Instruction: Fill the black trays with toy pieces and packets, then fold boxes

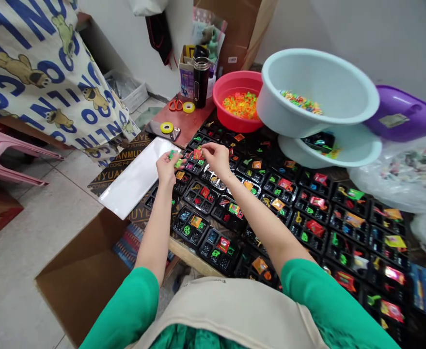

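My left hand (167,166) is closed on several small green packets (175,158) above the far left corner of the black compartment trays (309,219). My right hand (216,156) pinches a small red packet (197,154) just above a tray cell, close beside the left hand. The trays cover the low table in rows; each holds little coloured packets and green or orange plastic bits. Both forearms reach forward from green sleeves.
A clear plastic sheet (134,177) lies left of the trays. Behind stand a red basin (235,100) of bright pieces, stacked pale basins (316,92), a purple tub (405,112), a black flask (201,81), tape rolls (166,127) and scissors (175,104). An open cardboard box (84,274) sits on the floor.
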`<action>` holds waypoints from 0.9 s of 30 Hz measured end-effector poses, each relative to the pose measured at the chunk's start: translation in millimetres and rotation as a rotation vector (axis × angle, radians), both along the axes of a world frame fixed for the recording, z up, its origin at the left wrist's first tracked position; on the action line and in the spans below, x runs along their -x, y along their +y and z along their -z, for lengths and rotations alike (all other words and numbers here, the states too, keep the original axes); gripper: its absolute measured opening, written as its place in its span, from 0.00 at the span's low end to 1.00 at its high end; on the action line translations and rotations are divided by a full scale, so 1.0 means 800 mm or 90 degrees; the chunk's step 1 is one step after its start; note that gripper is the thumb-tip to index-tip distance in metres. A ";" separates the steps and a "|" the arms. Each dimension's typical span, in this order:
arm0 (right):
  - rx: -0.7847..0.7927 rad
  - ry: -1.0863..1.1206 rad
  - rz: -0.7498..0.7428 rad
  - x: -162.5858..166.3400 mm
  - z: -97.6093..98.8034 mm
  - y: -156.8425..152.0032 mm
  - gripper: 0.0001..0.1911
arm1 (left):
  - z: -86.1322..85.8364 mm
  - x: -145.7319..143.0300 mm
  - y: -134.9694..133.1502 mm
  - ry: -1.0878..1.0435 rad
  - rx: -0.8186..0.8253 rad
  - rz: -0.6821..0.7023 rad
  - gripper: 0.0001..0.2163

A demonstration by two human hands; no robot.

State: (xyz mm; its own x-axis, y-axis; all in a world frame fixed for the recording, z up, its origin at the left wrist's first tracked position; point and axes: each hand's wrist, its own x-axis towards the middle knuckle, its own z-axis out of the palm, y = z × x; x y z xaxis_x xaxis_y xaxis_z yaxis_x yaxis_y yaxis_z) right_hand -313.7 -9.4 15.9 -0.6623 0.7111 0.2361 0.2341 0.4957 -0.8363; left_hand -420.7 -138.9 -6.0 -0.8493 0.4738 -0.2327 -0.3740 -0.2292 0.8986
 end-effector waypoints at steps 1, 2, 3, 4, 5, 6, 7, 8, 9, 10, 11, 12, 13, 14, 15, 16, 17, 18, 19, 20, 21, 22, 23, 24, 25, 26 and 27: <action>-0.020 -0.022 0.019 0.008 0.007 0.009 0.12 | 0.003 0.008 0.005 -0.010 -0.004 -0.049 0.13; -0.039 -0.053 0.027 0.015 0.014 0.016 0.13 | 0.007 0.013 0.008 -0.025 -0.009 -0.082 0.11; -0.057 -0.096 0.023 0.023 0.022 0.020 0.13 | 0.011 0.015 0.009 -0.045 -0.014 -0.095 0.09; -0.072 -0.142 0.014 0.029 0.028 0.023 0.13 | 0.015 0.015 0.010 -0.067 -0.023 -0.088 0.08; -0.083 -0.186 0.004 0.035 0.034 0.023 0.13 | 0.019 0.014 0.010 -0.087 -0.032 -0.067 0.08; -0.096 -0.223 -0.005 0.039 0.037 0.022 0.13 | 0.022 0.011 0.010 -0.102 -0.041 -0.043 0.07; -0.113 -0.250 -0.009 0.042 0.039 0.020 0.12 | 0.025 0.007 0.009 -0.111 -0.047 -0.021 0.07; -0.132 -0.265 -0.008 0.043 0.038 0.017 0.11 | 0.027 0.004 0.010 -0.114 -0.049 -0.007 0.07; -0.153 -0.264 -0.004 0.042 0.036 0.012 0.10 | 0.028 0.000 0.010 -0.111 -0.046 0.002 0.07; -0.167 -0.246 -0.005 0.040 0.032 0.008 0.10 | 0.028 -0.003 0.011 -0.103 -0.039 0.012 0.08; -0.166 -0.220 -0.017 0.037 0.028 0.003 0.11 | 0.029 -0.006 0.012 -0.093 -0.031 0.027 0.10; -0.143 -0.189 -0.044 0.033 0.024 -0.002 0.12 | 0.029 -0.008 0.013 -0.082 -0.021 0.047 0.11; -0.098 -0.157 -0.082 0.028 0.020 -0.006 0.12 | 0.029 -0.011 0.015 -0.071 -0.010 0.069 0.12; -0.044 -0.131 -0.122 0.023 0.018 -0.009 0.11 | 0.029 -0.014 0.016 -0.060 0.003 0.094 0.13; 0.007 -0.111 -0.155 0.019 0.016 -0.010 0.10 | 0.029 -0.016 0.017 -0.050 0.015 0.118 0.14; 0.044 -0.095 -0.170 0.016 0.016 -0.009 0.09 | 0.029 -0.019 0.019 -0.042 0.024 0.135 0.15; 0.060 -0.080 -0.159 0.014 0.017 -0.004 0.08 | 0.029 -0.021 0.020 -0.037 0.029 0.143 0.15; 0.056 -0.066 -0.127 0.015 0.019 0.005 0.08 | 0.029 -0.023 0.021 -0.036 0.026 0.145 0.15; 0.038 -0.056 -0.080 0.017 0.021 0.017 0.09 | 0.029 -0.025 0.023 -0.039 0.017 0.144 0.15; 0.013 -0.053 -0.031 0.021 0.025 0.032 0.12 | 0.028 -0.026 0.024 -0.051 0.003 0.140 0.14; -0.014 -0.061 0.017 0.027 0.028 0.049 0.15 | 0.027 -0.027 0.025 -0.070 -0.014 0.138 0.13; -0.038 -0.081 0.056 0.034 0.032 0.066 0.18 | 0.026 -0.027 0.026 -0.093 -0.031 0.140 0.13; -0.055 -0.113 0.082 0.042 0.036 0.083 0.19 | 0.026 -0.026 0.026 -0.116 -0.046 0.144 0.13; -0.063 -0.155 0.094 0.048 0.040 0.098 0.19 | 0.025 -0.025 0.026 -0.136 -0.057 0.147 0.13; -0.068 -0.198 0.095 0.054 0.042 0.110 0.18 | 0.025 -0.024 0.025 -0.149 -0.064 0.144 0.13; -0.077 -0.232 0.092 0.058 0.044 0.117 0.17 | 0.025 -0.023 0.025 -0.153 -0.068 0.135 0.13; -0.093 -0.248 0.089 0.059 0.044 0.120 0.16 | 0.026 -0.022 0.024 -0.148 -0.071 0.119 0.13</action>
